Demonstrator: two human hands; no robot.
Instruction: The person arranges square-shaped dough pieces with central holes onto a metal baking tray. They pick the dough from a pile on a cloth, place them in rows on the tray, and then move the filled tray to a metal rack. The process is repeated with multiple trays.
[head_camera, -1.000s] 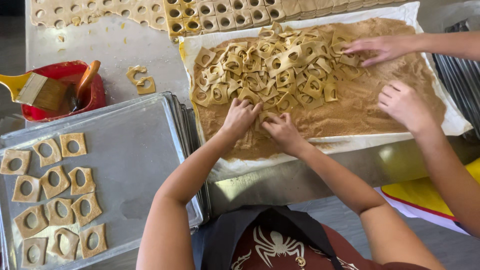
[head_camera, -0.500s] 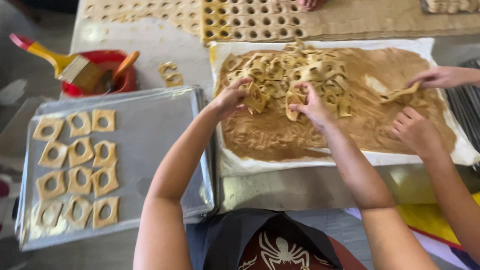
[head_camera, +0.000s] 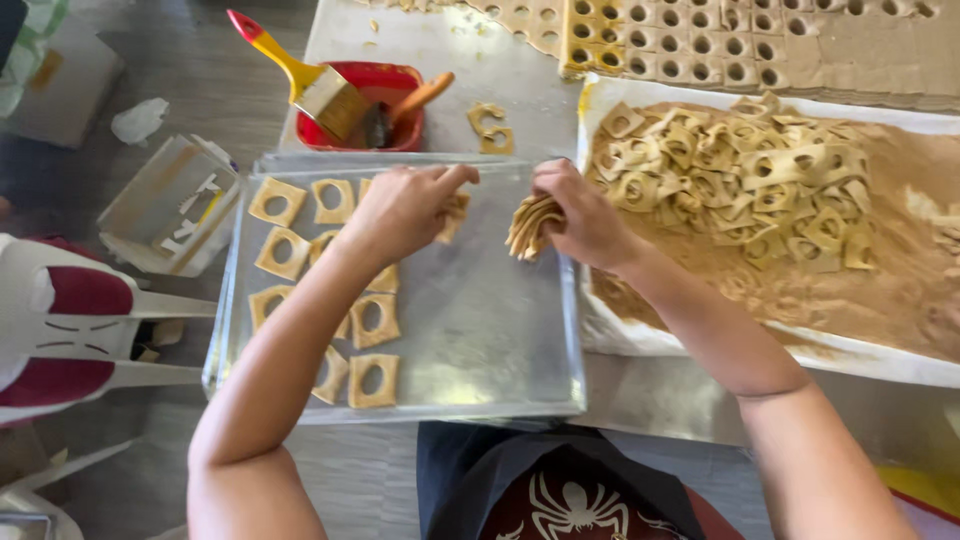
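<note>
- While the left hand (head_camera: 405, 208) hangs over the metal baking tray (head_camera: 480, 340), its fingers are pinched on one square dough cut-out (head_camera: 456, 208), held low near the tray's upper middle.
- Right hand (head_camera: 585, 215) is curled shut around a small stack of dough squares (head_camera: 530, 226) — they fan out of the fist right at the tray's right edge.
- Laid out so far: about a dozen squares with round holes (head_camera: 372, 378), in loose columns on the left part of the tray. A few are hidden under the forearm, so I can't give an exact count.
- Judging by that, the tray looks roughly a third filled — the whole right half is bare metal.
- Plenty left to go, I'd say: a big heap of cut-outs (head_camera: 745, 180) sits on the brown sugary spread of the paper-lined tray (head_camera: 640, 340) to the right, well apart from the ones already placed.
- Above the baking tray there's a red bowl (head_camera: 372, 82) with a yellow-handled brush (head_camera: 300, 80) resting in it, and two stray dough bits (head_camera: 490, 128) just beside it on the table.
- Further up, a sheet of rolled dough (head_camera: 700, 40) punched with rows of holes runs across the top.
</note>
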